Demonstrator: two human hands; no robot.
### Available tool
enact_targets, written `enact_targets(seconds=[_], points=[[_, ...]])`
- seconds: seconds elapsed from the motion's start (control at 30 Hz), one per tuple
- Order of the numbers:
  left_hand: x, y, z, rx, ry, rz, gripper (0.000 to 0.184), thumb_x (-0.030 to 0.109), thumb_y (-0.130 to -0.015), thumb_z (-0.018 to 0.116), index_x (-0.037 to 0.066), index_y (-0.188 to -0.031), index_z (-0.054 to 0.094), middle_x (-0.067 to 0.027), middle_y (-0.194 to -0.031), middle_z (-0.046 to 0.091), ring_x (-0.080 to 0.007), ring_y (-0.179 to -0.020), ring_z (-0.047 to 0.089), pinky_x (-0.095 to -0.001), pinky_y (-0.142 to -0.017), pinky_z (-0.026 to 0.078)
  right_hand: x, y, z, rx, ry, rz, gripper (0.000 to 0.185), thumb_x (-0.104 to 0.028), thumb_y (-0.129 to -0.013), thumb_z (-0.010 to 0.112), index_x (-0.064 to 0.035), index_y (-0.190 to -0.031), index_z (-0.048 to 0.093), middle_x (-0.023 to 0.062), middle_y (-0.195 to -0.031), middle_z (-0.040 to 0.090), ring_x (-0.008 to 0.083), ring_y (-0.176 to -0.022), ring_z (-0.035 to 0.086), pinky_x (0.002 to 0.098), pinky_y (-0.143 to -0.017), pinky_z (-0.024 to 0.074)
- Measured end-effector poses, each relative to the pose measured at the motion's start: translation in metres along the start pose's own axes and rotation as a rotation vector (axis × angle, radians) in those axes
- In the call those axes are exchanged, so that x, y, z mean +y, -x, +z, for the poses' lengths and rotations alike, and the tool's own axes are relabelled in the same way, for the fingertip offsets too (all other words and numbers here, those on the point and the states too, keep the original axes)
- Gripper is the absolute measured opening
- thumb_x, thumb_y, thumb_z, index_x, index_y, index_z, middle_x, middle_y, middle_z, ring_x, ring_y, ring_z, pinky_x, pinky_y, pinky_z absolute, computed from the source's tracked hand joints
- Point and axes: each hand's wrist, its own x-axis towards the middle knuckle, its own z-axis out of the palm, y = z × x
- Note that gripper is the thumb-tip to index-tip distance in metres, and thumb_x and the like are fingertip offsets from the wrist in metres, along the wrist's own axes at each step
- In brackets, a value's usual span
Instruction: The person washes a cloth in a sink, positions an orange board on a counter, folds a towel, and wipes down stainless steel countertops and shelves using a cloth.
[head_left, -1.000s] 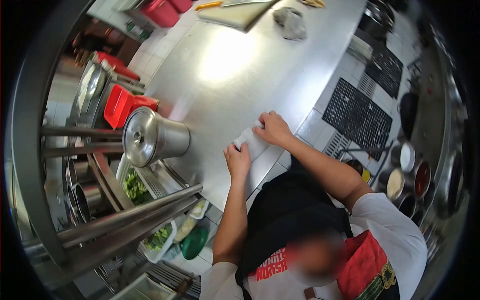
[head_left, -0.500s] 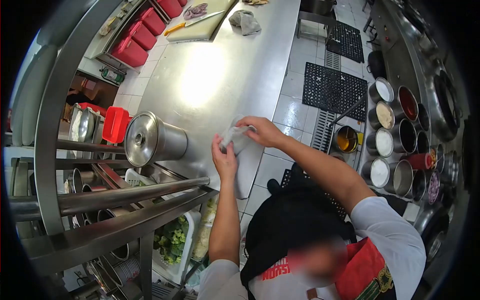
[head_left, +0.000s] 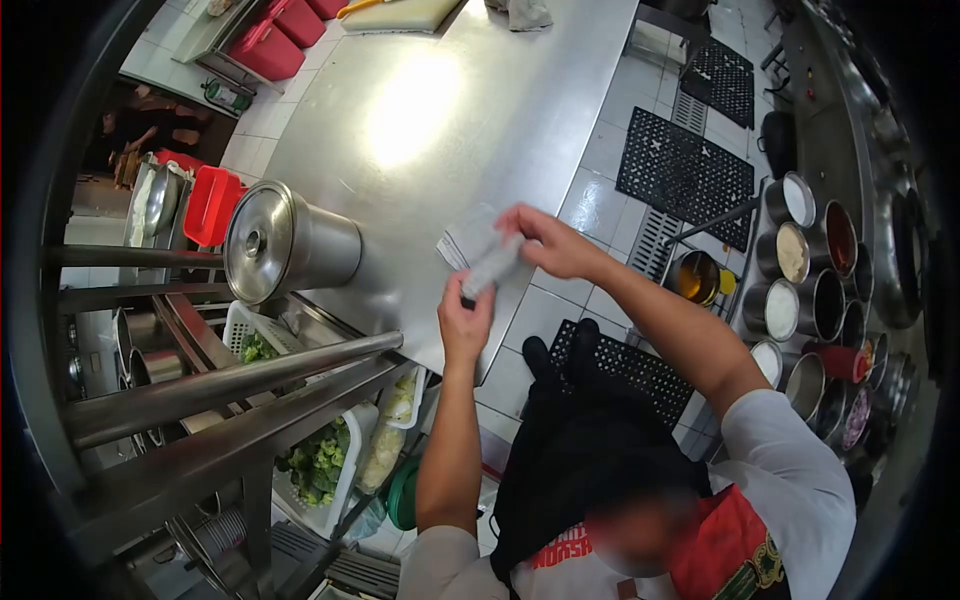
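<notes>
Left hand [head_left: 466, 320] is pinching the near end of a white cloth [head_left: 494, 268], thumb and fingers closing around it; right hand [head_left: 545, 245] is holding the far end, fingers blurring, so exact finger placement isn't showing. Two-ended grip is probably keeping the bunched part taut and in line, while a flatter striped portion is lying on the table [head_left: 320, 150], which is likely giving the cloth a firm base. Cloth is sitting near the table's corner, close to the body, so the arms are reaching only a little. Lidded steel pot [head_left: 325, 245] is standing beyond the left hand, well apart, seemingly leaving room for the work. At the far end, cutting board [head_left: 415, 14] is carrying a yellow-handled knife [head_left: 362, 7], only partly showing, and a grey cloth [head_left: 525, 12] is lying nearby, all out of the hands' way. Below left, white basket [head_left: 352, 455] is holding greens; to the right, steel containers [head_left: 782, 308] are clustering, presumably for quick reach from the stove side.
</notes>
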Motion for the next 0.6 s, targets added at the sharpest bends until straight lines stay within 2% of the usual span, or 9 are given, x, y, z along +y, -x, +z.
enact_targets(seconds=[0.03, 0.1, 0.13, 0.23, 0.33, 0.43, 0.53, 0.6], points=[[-0.001, -0.009, 0.005, 0.063, -0.057, -0.135, 0.030, 0.023, -0.086, 0.066, -0.001, -0.103, 0.059, -0.0181, -0.083, 0.065, -0.0338, -0.075, 0.063, -0.0390, -0.073, 0.049, 0.003, -0.014, 0.003, 0.083, -0.092, 0.024, 0.038, 0.004, -0.079, 0.049, -0.0024, -0.117, 0.049, 0.0053, -0.094, 0.058, 0.0158, -0.091, 0.057, 0.0316, -0.084, 0.0465], [-0.002, -0.025, 0.015, 0.188, -0.168, -0.403, 0.035, 0.028, -0.089, 0.064, -0.004, -0.103, 0.058, -0.0194, -0.085, 0.066, -0.0341, -0.076, 0.063, -0.0393, -0.072, 0.048, 0.033, -0.043, 0.010, 0.219, 0.061, 0.070, 0.034, -0.002, -0.082, 0.053, -0.0025, -0.116, 0.049, 0.0130, -0.095, 0.060, 0.0247, -0.094, 0.060, 0.0356, -0.085, 0.0469], [0.004, -0.029, 0.024, 0.337, -0.176, -0.283, 0.039, 0.033, -0.091, 0.060, -0.005, -0.100, 0.057, -0.0198, -0.084, 0.064, -0.0352, -0.073, 0.062, -0.0430, -0.071, 0.047, 0.037, -0.052, 0.015, 0.291, 0.139, 0.092, 0.033, -0.005, -0.084, 0.056, -0.0025, -0.116, 0.049, 0.0168, -0.096, 0.061, 0.0292, -0.096, 0.061, 0.0376, -0.086, 0.0471], [-0.006, -0.037, 0.038, 0.497, -0.340, -0.318, 0.044, 0.035, -0.089, 0.062, -0.007, -0.099, 0.057, -0.0235, -0.089, 0.064, -0.0371, -0.086, 0.060, -0.0451, -0.079, 0.046, 0.039, -0.060, 0.025, 0.455, 0.443, 0.152, 0.036, -0.015, -0.086, 0.061, 0.0000, -0.117, 0.049, 0.0219, -0.102, 0.061, 0.0366, -0.099, 0.060, 0.0421, -0.086, 0.0477], [-0.040, -0.043, 0.039, 0.634, -0.542, -0.231, 0.051, 0.041, -0.086, 0.063, -0.008, -0.093, 0.056, -0.0238, -0.089, 0.065, -0.0387, -0.086, 0.060, -0.0461, -0.081, 0.045, 0.027, -0.055, 0.036, 0.450, 0.710, 0.352, 0.043, -0.027, -0.085, 0.064, 0.0019, -0.114, 0.051, 0.0232, -0.104, 0.062, 0.0393, -0.099, 0.060, 0.0441, -0.085, 0.0484], [-0.041, -0.054, 0.018, 0.255, -0.539, -0.449, 0.050, 0.040, -0.082, 0.066, -0.007, -0.094, 0.056, -0.0250, -0.098, 0.064, -0.0372, -0.095, 0.059, -0.0419, -0.085, 0.045, 0.012, -0.045, 0.036, 0.269, 0.716, 0.511, 0.043, -0.033, -0.085, 0.063, 0.0034, -0.107, 0.055, 0.0231, -0.101, 0.064, 0.0405, -0.097, 0.061, 0.0456, -0.083, 0.0490], [-0.026, -0.044, 0.005, 0.018, -0.271, -0.503, 0.049, 0.032, -0.088, 0.061, -0.010, -0.112, 0.050, -0.0266, -0.112, 0.058, -0.0355, -0.108, 0.052, -0.0388, -0.095, 0.041, 0.026, -0.022, 0.036, 0.355, 0.568, 0.328, 0.037, -0.032, -0.084, 0.063, 0.0017, -0.100, 0.059, 0.0208, -0.093, 0.065, 0.0362, -0.090, 0.063, 0.0434, -0.079, 0.0499], [-0.005, -0.013, 0.003, -0.015, 0.201, -0.493, 0.049, 0.030, -0.091, 0.058, -0.007, -0.120, 0.046, -0.0227, -0.111, 0.057, -0.0304, -0.107, 0.051, -0.0367, -0.095, 0.041, 0.017, 0.018, 0.037, 0.409, 0.354, 0.314, 0.032, -0.028, -0.086, 0.063, 0.0009, -0.099, 0.058, 0.0149, -0.089, 0.063, 0.0269, -0.084, 0.061, 0.0371, -0.075, 0.0491]])
